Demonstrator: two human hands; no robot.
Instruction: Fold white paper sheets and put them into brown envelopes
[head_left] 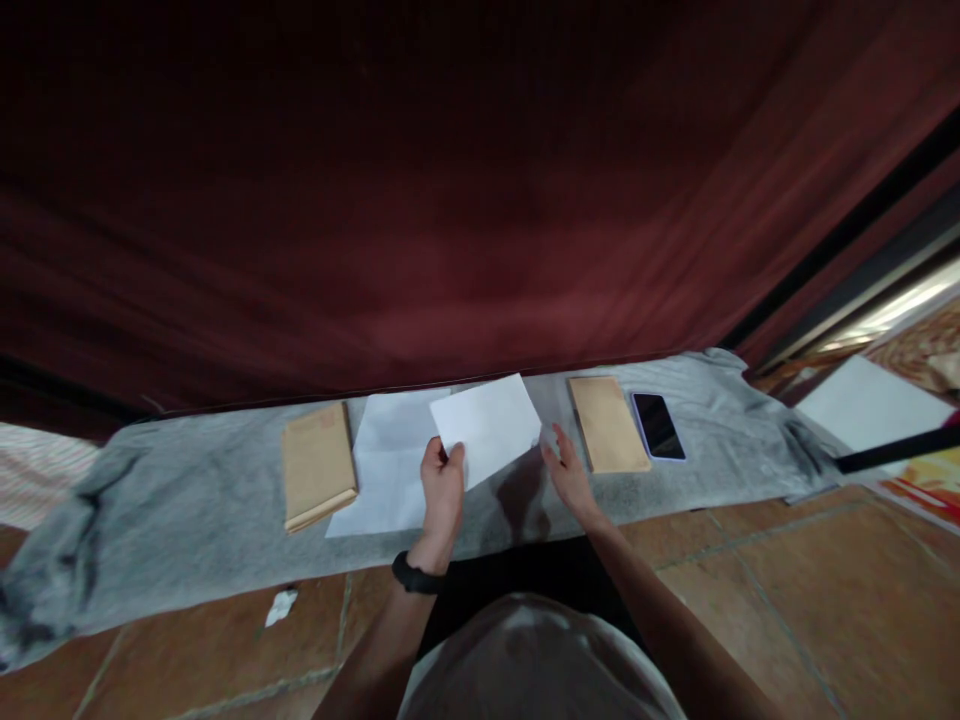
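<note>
My left hand (444, 490) is closed on the lower left corner of a white sheet of paper (491, 425), thumb on top. The sheet looks folded and is held tilted above the cloth. My right hand (568, 478) is beside the sheet's right edge with its fingers apart; it appears to hold nothing. Under and left of the held sheet lies a larger white paper (390, 460), flat with faint creases. A stack of brown envelopes (319, 462) lies left of that paper. To the right of my right hand is another brown envelope (609, 425), seemingly a small pile.
A grey cloth (202, 500) covers the long narrow surface. A phone (660, 427) with a dark screen lies at the right. Dark red fabric (480, 250) hangs along the back edge. Crumpled white tissue (281, 607) is on the tiled floor (195, 650).
</note>
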